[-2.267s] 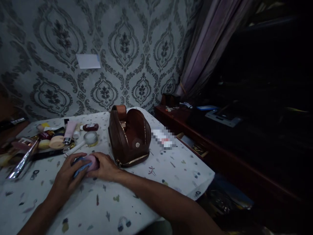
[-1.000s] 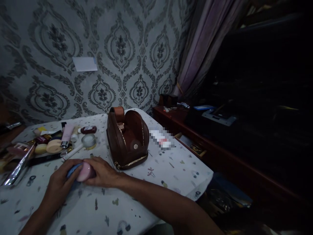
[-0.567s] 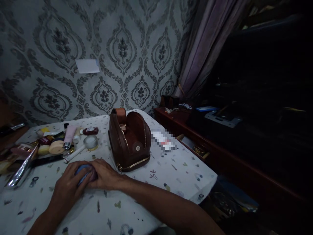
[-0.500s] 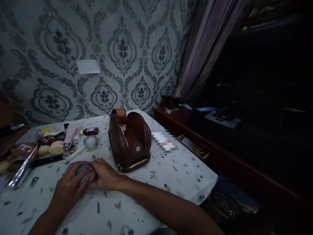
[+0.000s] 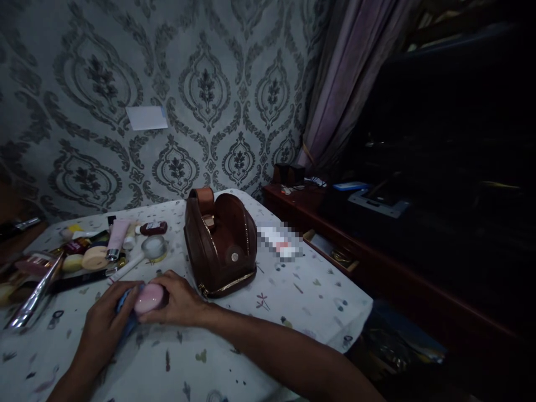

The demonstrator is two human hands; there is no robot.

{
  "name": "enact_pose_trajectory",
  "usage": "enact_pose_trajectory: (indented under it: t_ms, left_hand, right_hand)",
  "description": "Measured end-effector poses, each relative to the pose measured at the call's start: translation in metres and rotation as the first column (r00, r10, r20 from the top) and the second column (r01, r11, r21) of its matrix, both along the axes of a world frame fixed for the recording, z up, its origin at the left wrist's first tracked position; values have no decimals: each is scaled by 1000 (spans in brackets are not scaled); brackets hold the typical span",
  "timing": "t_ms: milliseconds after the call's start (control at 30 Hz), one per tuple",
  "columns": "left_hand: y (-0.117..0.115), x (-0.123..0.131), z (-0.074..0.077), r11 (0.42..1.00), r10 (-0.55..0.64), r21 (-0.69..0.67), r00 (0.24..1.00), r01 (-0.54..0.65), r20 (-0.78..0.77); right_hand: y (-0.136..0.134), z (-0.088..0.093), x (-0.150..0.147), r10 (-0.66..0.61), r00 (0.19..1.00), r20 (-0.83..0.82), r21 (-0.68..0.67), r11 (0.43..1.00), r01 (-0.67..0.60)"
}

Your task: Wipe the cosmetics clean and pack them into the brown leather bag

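Note:
My right hand (image 5: 181, 301) is closed around a small round pink jar (image 5: 149, 298), whose glossy flat face points up toward me. Bunched against the jar's left side is a blue cloth (image 5: 129, 322), gripped in my left hand (image 5: 103, 319). Both hands are close together above the front left of the table. Just beyond my right hand stands a brown handbag (image 5: 196, 259), its zipped top spread wide and its strap upright. A round magnetic snap shows on the bag's inner flap.
Cosmetics crowd the table's left side: a pink tube (image 5: 118, 239), a dark red bottle (image 5: 153, 228), a white-handled magnifier-like item (image 5: 154, 247) and a silver tube (image 5: 36, 296). A blurred-out packet (image 5: 278, 243) lies right of the bag. Beyond the edge, a drawer (image 5: 330, 251) is pulled out.
My left hand has shifted left and down with the blue cloth, uncovering the pink jar in my right hand. The bag stays in place; the view has moved slightly.

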State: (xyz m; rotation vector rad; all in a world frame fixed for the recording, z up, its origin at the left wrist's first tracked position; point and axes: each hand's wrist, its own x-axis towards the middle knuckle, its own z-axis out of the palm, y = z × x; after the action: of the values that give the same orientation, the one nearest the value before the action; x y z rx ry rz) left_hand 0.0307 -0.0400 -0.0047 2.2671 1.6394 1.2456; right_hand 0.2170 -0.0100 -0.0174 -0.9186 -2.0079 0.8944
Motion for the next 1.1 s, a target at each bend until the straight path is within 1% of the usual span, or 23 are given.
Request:
enact_pose_trajectory:
  t_ms: [133, 267, 367, 433, 533, 700, 767, 833, 900, 967, 1100]
  left_hand:
    - [1, 3, 0, 1000, -5, -4, 1000, 5, 14]
    - [0, 8, 1, 998, -65, -19, 998, 65, -20]
    - [0, 10, 0, 996, -83, -31, 996, 82, -33]
    - [2, 9, -1, 997, -75, -19, 997, 74, -29]
    - [5, 4, -4, 998, -64, 9, 998, 65, -18]
    - [6, 1, -3, 998, -59, 27, 998, 59, -15]
    - [2, 3, -1, 997, -73, 29, 997, 73, -3]
    - [-3, 7, 1, 996, -85, 33, 996, 85, 9]
    - [-7, 11, 3, 994, -113, 13, 994, 112, 10]
    - [-10, 13, 5, 991, -131, -12, 991, 131, 13]
    - [-10, 12, 7, 984, -174, -47, 985, 173, -20]
  right_hand:
    - [2, -5, -3, -51, 992, -113, -65, 997, 43]
    - [6, -12, -5, -97, 978, -187, -111, 991, 77]
    - [8, -14, -4, -38, 968, -246, -140, 990, 3]
    - [9, -13, -3, 9, 962, -274, -157, 986, -54]
    - [9, -12, -2, 54, 953, -298, -168, 980, -108]
    - [13, -14, -2, 151, 931, -331, -201, 953, -227]
    - [15, -16, -2, 165, 936, -312, -173, 958, -227]
    - [17, -18, -2, 150, 951, -270, -137, 972, -192]
    - [18, -19, -3, 136, 960, -244, -134, 976, -172]
    - [17, -19, -4, 106, 956, -274, -169, 973, -157]
    - [14, -15, -5, 103, 933, -344, -241, 951, -194]
